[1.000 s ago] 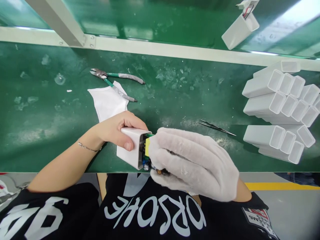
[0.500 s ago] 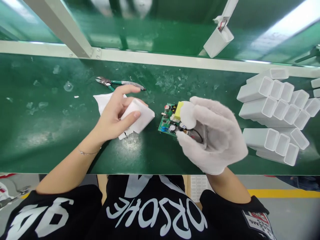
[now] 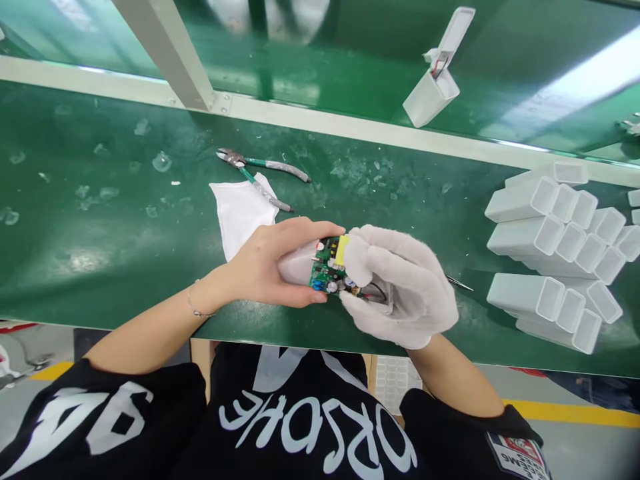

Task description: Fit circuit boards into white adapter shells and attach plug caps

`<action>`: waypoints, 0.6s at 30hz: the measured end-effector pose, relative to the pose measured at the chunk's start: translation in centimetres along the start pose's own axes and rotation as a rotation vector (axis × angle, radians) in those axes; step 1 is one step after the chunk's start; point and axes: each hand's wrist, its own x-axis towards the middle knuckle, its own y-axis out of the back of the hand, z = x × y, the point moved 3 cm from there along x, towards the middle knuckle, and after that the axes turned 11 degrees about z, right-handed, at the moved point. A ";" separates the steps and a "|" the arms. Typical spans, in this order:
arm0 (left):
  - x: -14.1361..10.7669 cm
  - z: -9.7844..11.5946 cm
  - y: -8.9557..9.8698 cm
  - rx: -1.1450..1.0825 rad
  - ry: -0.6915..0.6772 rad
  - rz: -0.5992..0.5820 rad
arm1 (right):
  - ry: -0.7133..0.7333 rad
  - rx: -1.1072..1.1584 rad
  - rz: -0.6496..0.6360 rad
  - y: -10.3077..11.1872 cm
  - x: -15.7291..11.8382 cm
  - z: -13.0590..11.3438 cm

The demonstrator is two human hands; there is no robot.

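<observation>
My bare left hand [image 3: 270, 267] grips a white plastic housing [image 3: 296, 262] above the near edge of the green table [image 3: 100, 220]. My right hand [image 3: 400, 283], in a white cloth glove, holds a green circuit board [image 3: 327, 267] with a yellow component and dark wires. The board's end sits at the housing's opening, touching it. A white end cap lies under the gloved fingers, mostly hidden.
A white cloth [image 3: 243, 210] and green-handled cutters [image 3: 263, 173] lie just beyond my hands. Several empty white housings [image 3: 550, 220] are stacked at the right. Tweezers [image 3: 457, 283] peek out behind the glove. One housing with a cap [image 3: 433, 90] rests on the upper belt.
The board came out of the housing and the hands moved apart half a second ago. Now the hands are together again, with the board back at the housing's mouth.
</observation>
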 end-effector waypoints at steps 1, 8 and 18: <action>0.1 0.2 0.0 -0.017 -0.006 -0.003 | 0.027 0.018 0.047 0.0 0.0 -0.1; 0.4 0.5 -0.2 -0.214 0.094 -0.006 | 0.004 0.070 -0.033 -0.1 -0.1 0.0; -0.5 -1.2 -0.3 -0.645 0.522 -0.127 | 0.061 0.137 0.002 1.6 1.6 -0.5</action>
